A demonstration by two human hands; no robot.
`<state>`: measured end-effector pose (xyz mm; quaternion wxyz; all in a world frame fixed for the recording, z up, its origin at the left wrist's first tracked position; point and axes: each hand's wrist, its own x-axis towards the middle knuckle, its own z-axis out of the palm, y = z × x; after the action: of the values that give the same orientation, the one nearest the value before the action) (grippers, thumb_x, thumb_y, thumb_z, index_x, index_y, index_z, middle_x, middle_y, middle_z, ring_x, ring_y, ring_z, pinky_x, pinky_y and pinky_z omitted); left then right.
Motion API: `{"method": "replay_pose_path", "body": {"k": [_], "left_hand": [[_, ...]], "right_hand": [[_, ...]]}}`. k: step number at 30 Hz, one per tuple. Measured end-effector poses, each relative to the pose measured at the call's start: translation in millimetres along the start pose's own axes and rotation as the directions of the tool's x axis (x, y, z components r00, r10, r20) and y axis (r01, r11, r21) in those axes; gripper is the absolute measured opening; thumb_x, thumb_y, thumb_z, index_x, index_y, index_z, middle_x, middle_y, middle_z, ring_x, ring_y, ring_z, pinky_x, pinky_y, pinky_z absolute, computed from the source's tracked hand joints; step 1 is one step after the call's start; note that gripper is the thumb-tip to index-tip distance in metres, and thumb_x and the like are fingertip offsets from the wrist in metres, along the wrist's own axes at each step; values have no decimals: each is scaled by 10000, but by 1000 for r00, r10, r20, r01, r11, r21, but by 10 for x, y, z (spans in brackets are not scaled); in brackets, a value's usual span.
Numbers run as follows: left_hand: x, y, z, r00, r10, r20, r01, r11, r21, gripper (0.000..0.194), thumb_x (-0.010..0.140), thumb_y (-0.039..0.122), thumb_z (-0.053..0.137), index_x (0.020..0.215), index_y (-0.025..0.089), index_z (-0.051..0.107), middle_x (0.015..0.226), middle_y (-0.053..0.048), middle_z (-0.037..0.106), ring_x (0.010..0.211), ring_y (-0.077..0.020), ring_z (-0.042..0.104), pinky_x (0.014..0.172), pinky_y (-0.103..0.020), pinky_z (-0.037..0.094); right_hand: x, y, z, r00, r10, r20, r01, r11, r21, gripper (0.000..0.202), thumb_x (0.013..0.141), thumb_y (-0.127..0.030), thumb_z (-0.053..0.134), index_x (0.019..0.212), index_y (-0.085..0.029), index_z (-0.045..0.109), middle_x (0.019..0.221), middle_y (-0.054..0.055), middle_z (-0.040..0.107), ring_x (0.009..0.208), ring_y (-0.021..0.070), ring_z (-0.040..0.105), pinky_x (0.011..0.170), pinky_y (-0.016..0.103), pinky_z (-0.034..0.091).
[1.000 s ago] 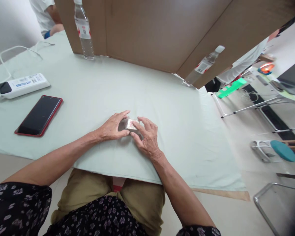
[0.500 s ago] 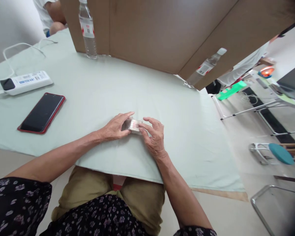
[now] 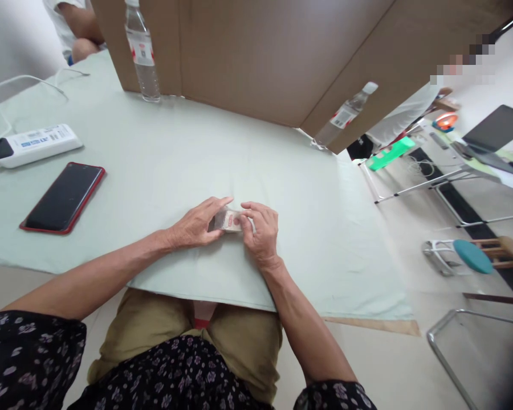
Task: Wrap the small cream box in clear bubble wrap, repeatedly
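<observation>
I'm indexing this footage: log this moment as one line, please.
left hand: around left end of small, pale, red-printed box; right hand: fingers at box's right end; leftward: red-cased black phone

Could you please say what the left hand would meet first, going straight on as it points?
Most likely the small box just by its fingers, then the right hand; exact depth is unclear.

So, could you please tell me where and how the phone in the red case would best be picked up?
I'd take the phone across the middle of its long edges, from above and the near side. It lies flat, screen up, so its edges offer the likeliest hold, and the white device lies beyond its far end.
</observation>
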<state>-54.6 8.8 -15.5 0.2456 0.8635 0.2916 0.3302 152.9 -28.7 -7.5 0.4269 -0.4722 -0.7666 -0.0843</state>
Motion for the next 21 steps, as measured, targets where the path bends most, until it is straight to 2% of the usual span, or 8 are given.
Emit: {"method": "replay_pose_path", "body": {"k": [2,4,9,13,17,21], "left_hand": [[-4,-1,-2,999,-12,31,13,999,-35,793,825,202,650,1553,207,334,1297,-134,583,1122,-249,593,983,-400,525],[-3,-4,-16,997,-45,57,50,994,-98,834,809,259,690,1557,202,325,1300,-139,568,1085,-249,598,954,-408,538],[12,13,-40,990,-131,58,142,947,-289,879,783,416,755,1541,221,354,1401,-157,522,1148,-285,593,973,-444,531],[16,24,-33,977,-205,56,210,885,-416,792,787,439,762,1468,214,427,1434,-167,505,1110,-273,609,987,-454,513],[27,11,-38,959,-269,85,275,823,-497,596,791,464,751,1290,208,549,1219,-107,609,1058,-238,607,976,-422,503],[66,39,-78,930,-311,198,368,749,-551,494,809,504,709,1174,183,623,1025,-70,660,953,-221,634,873,-387,530]], "right_hand": [[18,19,-3,997,81,-15,-80,996,47,170,1015,-256,488,946,-231,641,1086,75,773,1054,215,699,943,384,441],[76,43,-20,991,130,21,-131,988,78,158,1008,-265,489,955,-234,635,1125,82,762,1103,223,687,963,390,442],[381,161,-65,969,147,199,-166,983,82,136,970,-249,501,925,-227,627,1249,112,711,1212,250,636,982,415,436],[638,311,-26,947,185,264,-206,977,54,136,950,-245,499,903,-222,624,1260,129,697,1218,266,622,993,438,436],[794,449,104,952,189,240,-211,975,71,130,935,-238,496,881,-224,614,1227,132,705,1185,261,628,1002,441,446],[903,548,254,955,201,217,-226,969,99,121,929,-228,499,868,-232,603,1202,110,705,1153,240,629,980,420,470]]}}
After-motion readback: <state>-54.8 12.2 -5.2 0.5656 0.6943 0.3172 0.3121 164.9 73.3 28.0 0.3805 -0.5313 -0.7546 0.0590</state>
